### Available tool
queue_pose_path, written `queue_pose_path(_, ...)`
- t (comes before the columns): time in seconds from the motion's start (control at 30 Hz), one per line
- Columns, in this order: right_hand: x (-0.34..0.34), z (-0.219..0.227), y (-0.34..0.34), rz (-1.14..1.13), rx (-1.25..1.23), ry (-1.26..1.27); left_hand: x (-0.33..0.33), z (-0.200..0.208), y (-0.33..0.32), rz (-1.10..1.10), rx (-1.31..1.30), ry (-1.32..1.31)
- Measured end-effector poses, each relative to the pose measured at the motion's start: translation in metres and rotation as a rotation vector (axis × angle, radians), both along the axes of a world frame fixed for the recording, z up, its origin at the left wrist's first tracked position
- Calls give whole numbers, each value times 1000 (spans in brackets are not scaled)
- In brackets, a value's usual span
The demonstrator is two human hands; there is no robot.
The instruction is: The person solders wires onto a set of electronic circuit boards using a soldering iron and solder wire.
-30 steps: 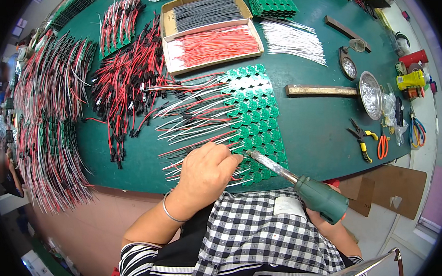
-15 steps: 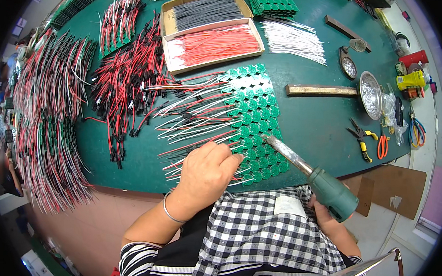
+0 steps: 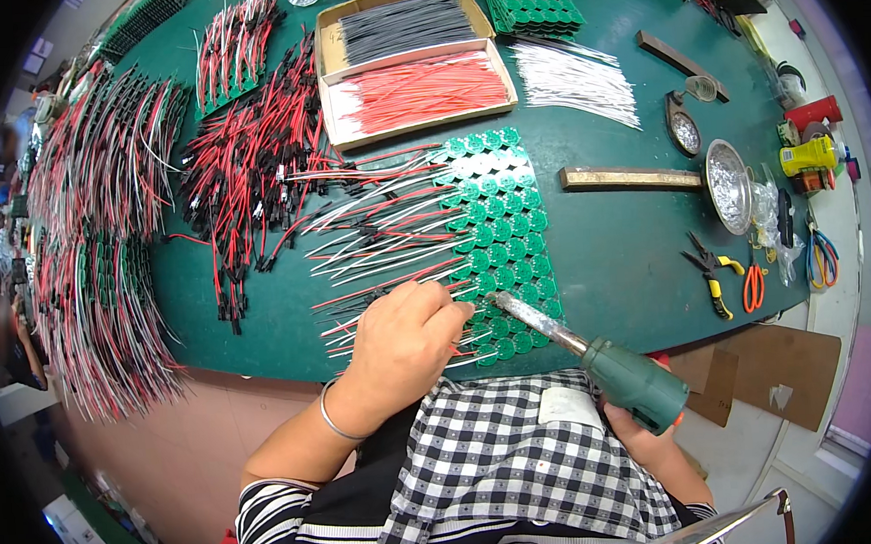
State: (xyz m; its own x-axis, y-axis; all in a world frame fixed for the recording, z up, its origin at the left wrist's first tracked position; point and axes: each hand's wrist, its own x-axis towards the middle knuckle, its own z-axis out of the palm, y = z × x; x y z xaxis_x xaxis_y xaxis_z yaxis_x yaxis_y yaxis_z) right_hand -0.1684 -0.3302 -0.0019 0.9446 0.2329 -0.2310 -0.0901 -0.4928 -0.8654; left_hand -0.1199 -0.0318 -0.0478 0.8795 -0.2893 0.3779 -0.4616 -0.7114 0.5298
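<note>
A green circuit board panel (image 3: 517, 230) of many round boards lies on the table in front of me. Red, white and black wires (image 3: 375, 248) stick out from its left edge. My left hand (image 3: 411, 337) is closed in a pinch at that edge, low on the panel; wires run in under it, and its fingertips seem to grip a wire, mostly hidden. My right hand (image 3: 643, 436) is wrapped round the green handle of a large soldering iron (image 3: 630, 380), partly hidden behind it. The iron's tip is at the panel, just right of my left fingertips.
Boxes of grey wires (image 3: 408, 27) and red wires (image 3: 431, 90) stand at the back, beside white wires (image 3: 575, 82). Bundled connector leads (image 3: 252, 154) lie left. Rightward are a metal dish (image 3: 730, 188), a bar (image 3: 628, 178), pliers (image 3: 713, 275) and scissors (image 3: 754, 285).
The soldering iron in my right hand has moved left and slightly down across the panel, its tip coming closer to my left fingertips. My left hand has barely moved.
</note>
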Motion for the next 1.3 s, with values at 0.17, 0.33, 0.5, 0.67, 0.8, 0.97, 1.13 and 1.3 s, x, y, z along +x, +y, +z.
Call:
queue_pose_path(0.17,5,3,4,29,4,-69,-1,0,0,0,16,40)
queue_pose_path(0.33,8,2,5,52,-10,-106,-1,1,-1,-3,27,45)
queue_pose_path(0.5,10,1,6,80,-22,-97,0,3,-1,-11,38,60)
queue_pose_path(0.67,10,-2,0,168,-189,-335,0,3,-1,-6,56,71)
queue_pose_path(0.8,-14,-28,-25,31,-237,-187,0,4,-2,-6,56,70)
queue_pose_path(0.97,-5,-13,4,-245,257,-91,0,5,0,-7,65,89)
queue_pose_path(1.13,-11,-16,-5,-144,282,-17,8,15,11,-99,-87,217)
queue_pose_path(1.3,-15,-18,-8,-154,339,16,10,8,33,-172,-402,315)
